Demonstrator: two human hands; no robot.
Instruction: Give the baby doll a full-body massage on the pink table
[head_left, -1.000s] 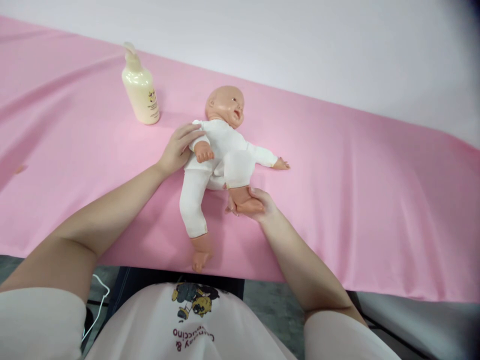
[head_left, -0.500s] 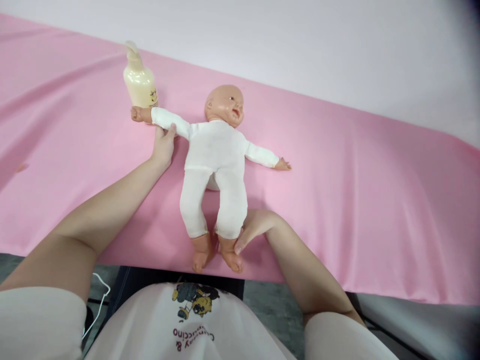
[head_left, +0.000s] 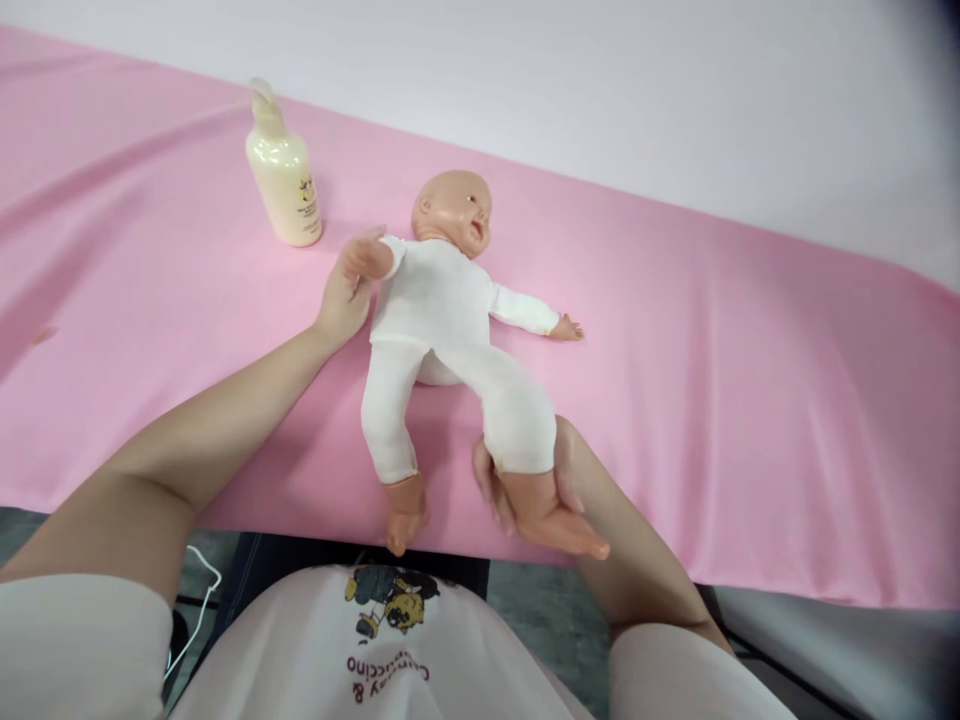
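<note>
Doll point(head_left: 439, 310) lies face-up at frame centre on pink table point(head_left: 750, 400). Left hand point(head_left: 346, 290) cups its raised arm; right hand point(head_left: 555, 480) wraps ankle (leg past table edge). Risk: swinging arm tips lotion bottle point(head_left: 283, 180); doll slides off.

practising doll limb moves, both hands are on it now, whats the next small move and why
Probably ease the raised leg back down beside the other leg: the right hand holds it lifted at the ankle off the pink sheet, while the left hand holds the doll's bent arm.
</note>
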